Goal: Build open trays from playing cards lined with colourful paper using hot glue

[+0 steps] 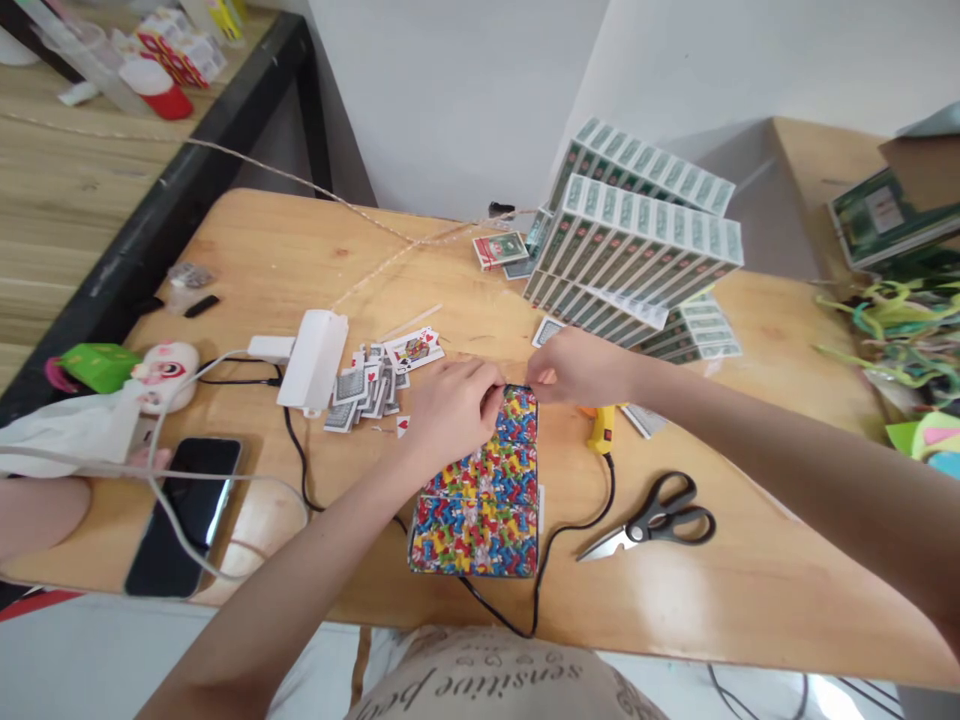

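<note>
A flat, colourful patterned panel (476, 535), divided into rectangular sections with dark edges, lies on the wooden table in front of me. My left hand (459, 408) is closed at its upper left edge, thumb and fingers pinched together over the panel. At the upper right corner, my right hand (581, 370) has its fingers curled in a pinch; whatever sits between those fingertips is too small to make out. Loose playing cards (367, 385) lie in a heap left of my left hand. Below my right wrist is a yellow-handled corded tool (602, 430), partly hidden.
Stacked card boxes (637, 245) rise behind my right hand, beside a single card box (499, 250). Black scissors (660, 518) lie on the right. A white power strip (313, 360), a phone (184, 515) and trailing cables occupy the left. Another person's arm (41, 515) rests there.
</note>
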`<state>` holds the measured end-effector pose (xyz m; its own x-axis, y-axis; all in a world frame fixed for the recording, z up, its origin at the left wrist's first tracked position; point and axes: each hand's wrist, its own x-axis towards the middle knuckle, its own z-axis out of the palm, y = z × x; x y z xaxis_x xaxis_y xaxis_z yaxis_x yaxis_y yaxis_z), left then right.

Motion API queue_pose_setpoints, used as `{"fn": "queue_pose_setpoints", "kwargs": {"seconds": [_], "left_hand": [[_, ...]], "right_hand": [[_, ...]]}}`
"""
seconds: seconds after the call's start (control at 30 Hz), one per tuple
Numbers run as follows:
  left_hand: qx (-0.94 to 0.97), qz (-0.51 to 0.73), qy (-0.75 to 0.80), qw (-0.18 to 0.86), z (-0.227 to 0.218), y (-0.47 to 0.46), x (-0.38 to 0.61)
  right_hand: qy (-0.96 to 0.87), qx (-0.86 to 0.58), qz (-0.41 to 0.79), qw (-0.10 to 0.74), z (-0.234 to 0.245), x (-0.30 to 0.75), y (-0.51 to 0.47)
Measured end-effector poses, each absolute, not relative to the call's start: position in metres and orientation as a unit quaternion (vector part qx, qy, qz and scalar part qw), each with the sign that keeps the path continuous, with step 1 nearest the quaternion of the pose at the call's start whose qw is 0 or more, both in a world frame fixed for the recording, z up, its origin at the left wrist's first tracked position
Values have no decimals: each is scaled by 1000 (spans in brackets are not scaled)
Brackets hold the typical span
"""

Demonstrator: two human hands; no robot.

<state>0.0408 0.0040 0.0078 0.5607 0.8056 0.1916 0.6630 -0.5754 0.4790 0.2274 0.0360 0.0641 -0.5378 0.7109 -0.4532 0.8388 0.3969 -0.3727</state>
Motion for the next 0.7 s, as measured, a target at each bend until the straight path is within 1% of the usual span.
{"fn": "queue_pose_setpoints", "kwargs": {"seconds": [0.1, 0.13, 0.23, 0.3, 0.33, 0.4, 0.47, 0.53, 0.57, 0.63, 0.7], "left_hand": [[867, 199, 422, 175, 9, 4, 40], [867, 199, 421, 176, 9, 4, 40], [865, 200, 422, 183, 10, 3, 39], [860, 204, 427, 190, 9, 2, 39], [857, 207, 430, 193, 8, 3, 39], [851, 210, 438, 198, 6, 5, 40], [847, 212, 443, 203, 6, 7, 42], [838, 238, 440, 220, 11, 6, 42], [828, 265, 434, 238, 15, 4, 40], [791, 332, 425, 289, 24, -9, 31], [752, 346, 441, 348, 27, -28, 14]], "right_hand": [[864, 447, -121, 196, 68, 213, 18], [876, 426, -88, 208, 67, 209, 11], [906, 381, -50, 180, 63, 206, -5], [903, 401, -84, 126, 59, 212, -9], [892, 427, -124, 83, 55, 218, -10], [833, 503, -227, -38, 47, 231, -14], [705, 615, -313, -165, 33, 242, -22], [577, 667, -412, -229, 16, 247, -35], [531, 675, -440, -262, 7, 247, -43], [471, 674, -462, -331, -10, 243, -57], [427, 668, -478, -377, -23, 236, -67]]}}
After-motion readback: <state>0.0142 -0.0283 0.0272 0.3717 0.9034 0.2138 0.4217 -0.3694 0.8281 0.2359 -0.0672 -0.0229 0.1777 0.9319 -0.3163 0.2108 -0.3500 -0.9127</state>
